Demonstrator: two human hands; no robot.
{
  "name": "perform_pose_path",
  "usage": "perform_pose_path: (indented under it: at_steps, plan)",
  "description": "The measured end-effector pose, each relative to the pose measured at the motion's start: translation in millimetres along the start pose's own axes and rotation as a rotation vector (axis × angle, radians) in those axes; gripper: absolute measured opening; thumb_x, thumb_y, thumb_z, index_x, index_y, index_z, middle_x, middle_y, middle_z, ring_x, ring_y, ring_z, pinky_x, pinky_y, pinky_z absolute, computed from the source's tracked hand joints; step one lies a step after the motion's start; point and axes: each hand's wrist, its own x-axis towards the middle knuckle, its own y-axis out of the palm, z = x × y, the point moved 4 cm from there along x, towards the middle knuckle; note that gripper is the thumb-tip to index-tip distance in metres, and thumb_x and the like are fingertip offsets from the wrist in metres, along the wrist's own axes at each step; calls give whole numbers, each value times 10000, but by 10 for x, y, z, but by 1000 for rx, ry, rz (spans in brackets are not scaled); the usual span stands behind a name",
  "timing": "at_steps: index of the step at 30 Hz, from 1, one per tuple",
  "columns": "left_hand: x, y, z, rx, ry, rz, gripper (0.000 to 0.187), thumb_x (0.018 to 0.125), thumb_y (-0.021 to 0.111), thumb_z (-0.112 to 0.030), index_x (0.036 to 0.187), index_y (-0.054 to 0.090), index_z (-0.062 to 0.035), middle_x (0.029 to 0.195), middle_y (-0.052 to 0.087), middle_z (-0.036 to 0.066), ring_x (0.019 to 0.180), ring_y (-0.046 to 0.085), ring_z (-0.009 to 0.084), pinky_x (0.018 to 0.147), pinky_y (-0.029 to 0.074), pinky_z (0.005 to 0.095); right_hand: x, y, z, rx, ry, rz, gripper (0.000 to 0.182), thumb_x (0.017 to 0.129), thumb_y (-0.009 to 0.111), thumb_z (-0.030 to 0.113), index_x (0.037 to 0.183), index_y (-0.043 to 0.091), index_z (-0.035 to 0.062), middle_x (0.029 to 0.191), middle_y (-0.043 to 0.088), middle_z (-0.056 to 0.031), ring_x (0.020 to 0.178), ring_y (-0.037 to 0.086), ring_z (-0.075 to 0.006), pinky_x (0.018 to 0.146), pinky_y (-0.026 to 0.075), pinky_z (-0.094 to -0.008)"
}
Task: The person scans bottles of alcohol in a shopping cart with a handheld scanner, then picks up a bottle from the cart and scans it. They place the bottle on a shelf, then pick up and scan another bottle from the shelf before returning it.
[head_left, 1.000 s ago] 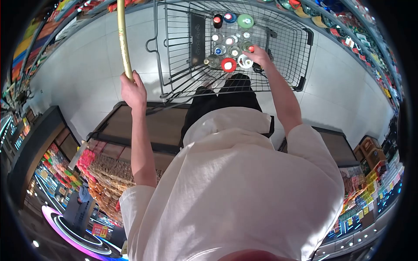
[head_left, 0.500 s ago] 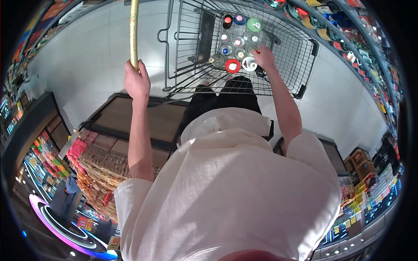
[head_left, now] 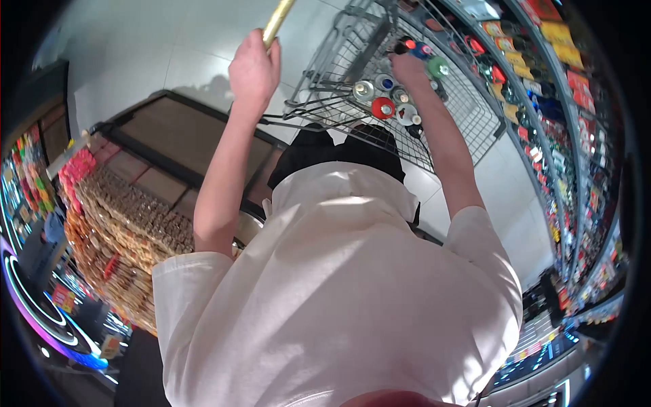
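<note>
Bottles (head_left: 384, 107) crowd the wire cart (head_left: 468, 115) at one o'clock; my right hand (head_left: 409, 66) rests among them, its grip unclear, while my left hand (head_left: 253, 68) clenches a gold rod (head_left: 278, 20).

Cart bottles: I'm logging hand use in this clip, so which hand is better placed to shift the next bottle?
Probably the right hand: it already reaches among the bottles in the cart. The left hand is outside the cart, gripping a gold roll.

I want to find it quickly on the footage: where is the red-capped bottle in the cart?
The red-capped bottle stands in the wire cart, upper middle of the head view, just below the right hand and among other bottle tops.
</note>
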Motion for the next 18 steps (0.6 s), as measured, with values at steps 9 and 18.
perform_pose_path:
  at_steps: [9, 18]
  plan:
    - [31, -200, -26, -225, -28, 73, 172, 966, 610, -193, 965, 520, -48, 863, 626, 209, 792, 653, 431, 672, 546, 518, -19, -101, 17, -35, 85, 99, 382, 963, 596, 388, 1250, 643, 141, 1124, 738, -185, 1052, 703, -385, 890, 565, -515]
    - [9, -301, -3, -383, -12, 14, 143, 968, 615, -168, 961, 545, -43, 850, 633, 202, 783, 654, 416, 674, 550, 505, -1, -172, -10, -87, 319, 183, 537, 938, 615, 539, 1198, 727, 83, 1253, 713, -172, 1179, 676, -343, 980, 554, -462]
